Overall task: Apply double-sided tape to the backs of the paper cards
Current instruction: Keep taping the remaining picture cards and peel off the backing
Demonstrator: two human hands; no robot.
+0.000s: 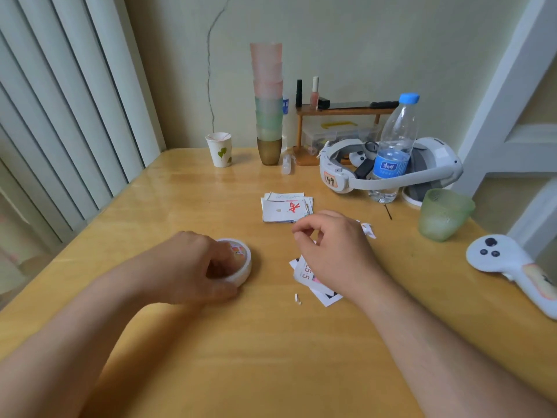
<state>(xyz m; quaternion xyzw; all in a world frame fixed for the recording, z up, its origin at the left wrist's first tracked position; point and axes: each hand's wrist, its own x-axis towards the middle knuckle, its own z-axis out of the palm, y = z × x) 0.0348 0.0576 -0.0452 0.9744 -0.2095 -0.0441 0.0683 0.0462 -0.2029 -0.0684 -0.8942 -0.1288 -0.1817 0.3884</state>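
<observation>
On the wooden table [187, 203] the left hand [193, 267] curls round a white roll of double-sided tape [241, 263], thumb at its near rim and fingers over the top, the roll lying flat. The right hand [334, 251] hovers over a small pile of paper cards [313, 282], its fingertips pinched together; whether anything is caught between them cannot be told. A second stack of cards [286, 208], one showing a red character, lies farther back near the table's middle, apart from both hands. Torn white scraps [368, 230] lie just right of the right hand, and a tiny scrap [297, 298] lies in front of the near pile. As for containers: a paper cup [220, 149] stands at the back with thin sticks across its mouth; a tall tower of nested plastic cups [268, 101] stands beside it; a clear water bottle [394, 149] with a blue cap holds a little water at the bottom; a frosted green cup [443, 214] sits tilted near the right edge, its contents unclear. A white headset [388, 170] wraps behind the bottle, and a white controller [512, 267] lies at the right edge, partly overhanging. A small wooden shelf [340, 111] at the wall carries nail polish bottles above a clear box. Open tabletop lies between the forearms and toward the left edge.
</observation>
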